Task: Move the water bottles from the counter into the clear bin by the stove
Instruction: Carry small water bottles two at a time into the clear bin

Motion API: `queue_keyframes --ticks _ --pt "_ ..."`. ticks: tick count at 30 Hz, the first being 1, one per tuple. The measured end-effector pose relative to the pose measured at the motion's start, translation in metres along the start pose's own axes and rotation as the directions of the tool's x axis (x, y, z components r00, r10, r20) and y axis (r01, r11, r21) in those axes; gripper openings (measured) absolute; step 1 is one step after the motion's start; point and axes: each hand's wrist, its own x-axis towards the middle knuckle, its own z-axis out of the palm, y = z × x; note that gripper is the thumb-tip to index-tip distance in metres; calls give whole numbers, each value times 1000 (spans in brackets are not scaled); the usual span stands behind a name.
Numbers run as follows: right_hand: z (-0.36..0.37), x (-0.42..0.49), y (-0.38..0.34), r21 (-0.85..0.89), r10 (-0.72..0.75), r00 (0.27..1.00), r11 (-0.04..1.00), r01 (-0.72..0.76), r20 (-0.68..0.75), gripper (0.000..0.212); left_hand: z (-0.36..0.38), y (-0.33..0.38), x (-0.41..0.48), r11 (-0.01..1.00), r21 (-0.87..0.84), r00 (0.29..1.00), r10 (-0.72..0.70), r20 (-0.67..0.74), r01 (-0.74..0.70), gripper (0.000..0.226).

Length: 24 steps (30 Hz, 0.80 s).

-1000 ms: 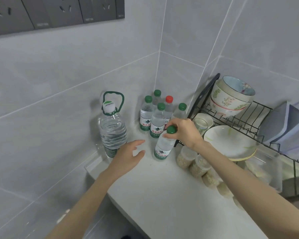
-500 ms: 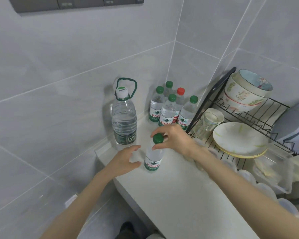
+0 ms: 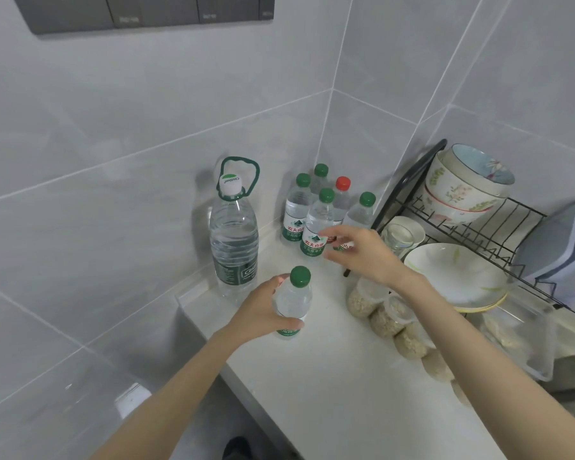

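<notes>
The left hand (image 3: 263,313) is wrapped round the body of a small water bottle (image 3: 292,300), thumb in front and fingers behind. The bottle is upright near the left edge of the counter (image 3: 329,376); whether its base touches the surface cannot be told. It is clear ribbed plastic with a round green cap (image 3: 300,276) and a green-and-white label.

The right hand (image 3: 362,254) holds nothing. Its fingers are spread and loosely bent in front of a cluster of small bottles (image 3: 319,220) in the far corner of the counter, and it covers their lower labels. Whether a fingertip touches one is unclear. Four of these have green caps and one has a red cap (image 3: 342,183).

A large bottle (image 3: 233,240) with a white cap and a green loop handle stands by the left wall.

Along the right edge lies a row of clear jars (image 3: 389,317) filled with pale grain. Beside them is a black wire dish rack (image 3: 478,224) with a glass cup (image 3: 399,237), a white plate (image 3: 455,277) and stacked flowered bowls (image 3: 462,190). A clear plastic box (image 3: 528,343) sits beneath the rack.
</notes>
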Motion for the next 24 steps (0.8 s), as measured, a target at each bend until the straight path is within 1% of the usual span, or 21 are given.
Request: queue_keyframes --ticks 2,5,7,10,13,14,16,18,20,24 --pt "-2 12 9 -12 69 994 997 -71 -87 41 0 0 4 1000 4 1000 -10 -23 10 73" --pt "1 37 16 9 176 971 984 -176 -165 51 -1 -3 6 999 -49 998 -15 -65 12 62" --pt "7 55 19 63 242 953 970 -234 -179 55 -3 -4 4 999 -54 996 -7 -90 2 58" --pt "16 79 22 103 287 937 957 -271 -199 62 -6 -9 1 996 -83 991 -26 -128 16 57" --pt "21 97 25 213 349 911 929 -304 -219 68 -14 -12 -2 997 -67 982 -48 -181 36 45" --pt "24 103 26 232 367 905 919 -318 -215 66 -18 -12 -3 997 -62 978 -59 -202 47 42" --pt "29 111 29 244 379 900 913 -326 -215 57 -25 -15 -3 995 -78 970 -75 -231 58 43" --pt "35 115 32 278 378 889 911 -306 -259 45 -29 -16 -2 994 -93 968 -80 -240 59 42" --pt "39 116 34 292 366 877 915 -279 -312 37 -31 -20 0 992 -107 973 -82 -217 59 43" --pt "40 109 35 211 330 867 940 -267 -374 31 -26 -26 -1 995 -80 983 -66 -174 53 55"
